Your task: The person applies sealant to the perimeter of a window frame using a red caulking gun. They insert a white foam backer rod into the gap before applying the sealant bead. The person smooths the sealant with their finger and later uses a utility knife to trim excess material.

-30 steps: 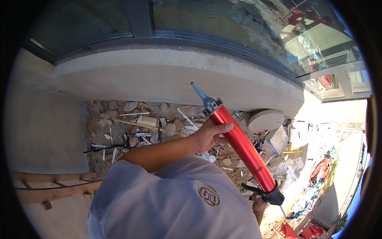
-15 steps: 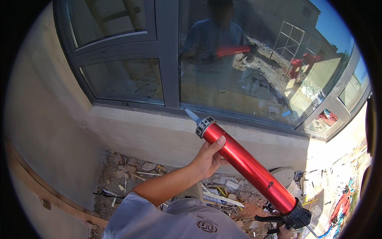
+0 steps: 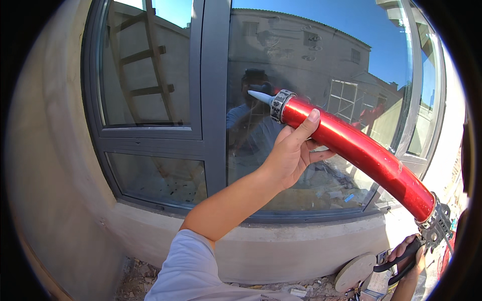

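A long red caulking gun (image 3: 361, 144) slants across the right half of the head view, its front end up and to the left. My left hand (image 3: 293, 153) supports the barrel from below near the front collar, thumb along its side. At the rear, lower right, my right hand (image 3: 412, 257) is wrapped round the black handle and trigger (image 3: 400, 261). The pale cone nozzle (image 3: 259, 96) points left in front of the large window pane (image 3: 296, 55); I cannot tell whether its tip touches the glass. Beside it runs the grey window frame (image 3: 214, 105).
Below the window is a plastered sill wall (image 3: 301, 251). A round pale disc (image 3: 355, 272) leans near its foot at the right, with rubble (image 3: 138, 281) on the ground. A rendered wall (image 3: 50, 165) stands at left. The glass shows a ladder shape (image 3: 150, 55) and reflected buildings.
The caulking gun has risen with both hands, its nozzle leaving the lower frame edge for the middle of the pane. My view has tilted up, showing more of the window.
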The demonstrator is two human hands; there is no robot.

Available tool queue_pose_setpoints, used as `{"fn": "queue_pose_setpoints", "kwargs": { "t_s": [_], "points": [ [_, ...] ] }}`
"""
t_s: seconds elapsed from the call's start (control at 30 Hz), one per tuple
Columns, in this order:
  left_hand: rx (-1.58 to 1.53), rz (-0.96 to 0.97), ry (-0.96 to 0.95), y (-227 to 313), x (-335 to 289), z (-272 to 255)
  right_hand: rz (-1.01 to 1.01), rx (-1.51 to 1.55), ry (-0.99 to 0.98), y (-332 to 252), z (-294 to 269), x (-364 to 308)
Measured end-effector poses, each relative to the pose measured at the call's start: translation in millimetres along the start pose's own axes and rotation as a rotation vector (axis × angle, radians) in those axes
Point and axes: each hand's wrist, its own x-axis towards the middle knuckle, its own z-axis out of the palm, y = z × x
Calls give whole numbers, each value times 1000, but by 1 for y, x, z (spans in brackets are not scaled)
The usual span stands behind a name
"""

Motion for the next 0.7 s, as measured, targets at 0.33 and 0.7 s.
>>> {"fn": "queue_pose_setpoints", "kwargs": {
  "t_s": [0.33,0.7],
  "points": [
    [19,399,-120,103,147,19,-315,-191,44,-76,52,160],
    [-40,442,-104,154,197,13,-221,-549,-65,-137,103,212]
  ]
}}
